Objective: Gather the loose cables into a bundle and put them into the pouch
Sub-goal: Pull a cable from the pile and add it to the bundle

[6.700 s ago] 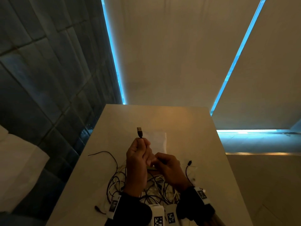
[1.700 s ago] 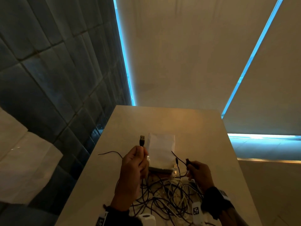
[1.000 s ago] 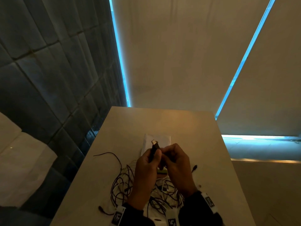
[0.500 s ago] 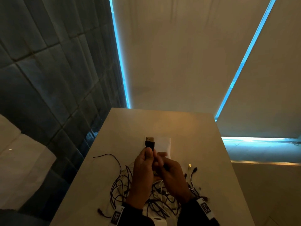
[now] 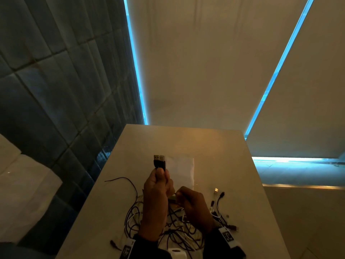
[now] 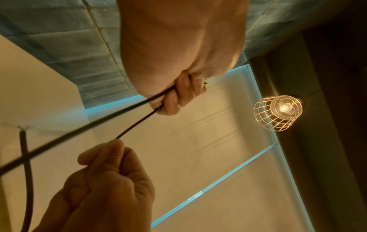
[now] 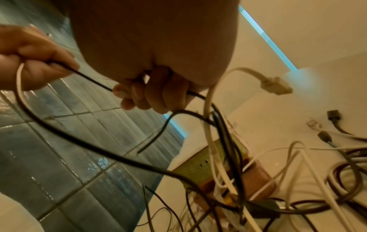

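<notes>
My left hand (image 5: pixel 160 175) is raised over the table and grips black cables just below their USB plugs (image 5: pixel 159 161), which stick up. A white cable also runs out of the left hand (image 7: pixel 29 55). My right hand (image 5: pixel 180 195) is just below and to the right, its fingers (image 7: pixel 151 94) curled round a black cable (image 6: pixel 137 124) that stretches between the two hands. The white pouch (image 5: pixel 182 171) lies flat on the table behind the hands. A tangle of black and white cables (image 5: pixel 173 228) lies under my wrists.
Loose plug ends (image 5: pixel 219 193) lie right of the tangle, and a thin black cable (image 5: pixel 123 179) trails left. A white cable's plug (image 7: pixel 276 85) arches beside my right hand. A green and brown packet (image 7: pixel 220 169) sits under the cables. A dark tiled wall (image 5: pixel 56 90) runs along the table's left.
A second ago both hands met at the plugs. My right hand has since slid down the cable toward me, away from the left hand, which keeps the plugs raised.
</notes>
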`<state>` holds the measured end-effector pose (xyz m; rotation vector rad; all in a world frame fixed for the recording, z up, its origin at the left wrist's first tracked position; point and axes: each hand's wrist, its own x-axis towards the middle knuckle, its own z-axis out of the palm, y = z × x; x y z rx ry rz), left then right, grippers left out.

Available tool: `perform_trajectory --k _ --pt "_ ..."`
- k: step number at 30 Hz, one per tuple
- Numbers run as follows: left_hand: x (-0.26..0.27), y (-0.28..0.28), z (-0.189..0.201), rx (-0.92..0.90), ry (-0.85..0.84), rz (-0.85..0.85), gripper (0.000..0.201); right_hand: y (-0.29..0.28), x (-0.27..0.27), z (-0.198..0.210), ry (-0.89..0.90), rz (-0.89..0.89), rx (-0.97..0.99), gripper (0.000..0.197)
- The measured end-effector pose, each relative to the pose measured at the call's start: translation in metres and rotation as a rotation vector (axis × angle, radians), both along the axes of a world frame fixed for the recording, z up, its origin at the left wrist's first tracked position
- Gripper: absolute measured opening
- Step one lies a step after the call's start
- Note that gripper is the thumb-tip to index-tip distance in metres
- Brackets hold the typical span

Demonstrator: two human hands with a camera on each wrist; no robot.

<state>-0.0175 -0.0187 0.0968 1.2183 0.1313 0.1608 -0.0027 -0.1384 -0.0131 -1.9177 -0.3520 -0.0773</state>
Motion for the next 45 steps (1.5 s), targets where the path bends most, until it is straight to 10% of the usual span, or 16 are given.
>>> perform_trajectory --k 22,35,45 --pt "-0.009 0.02 0.012 -0.1 -0.073 0.103 0.038 -0.006 -0.001 -0.054 0.116 -0.126 -0.228 0.029" --pt "-0.012 0.019 0.004 0.125 0.165 0.035 0.04 0.004 -0.004 0.088 0.115 -0.018 0.4 0.026" --pt "-0.011 0.026 0.012 -0.464 0.119 -0.064 0.037 0.006 -0.013 0.071 0.382 0.311 0.318 0.039"
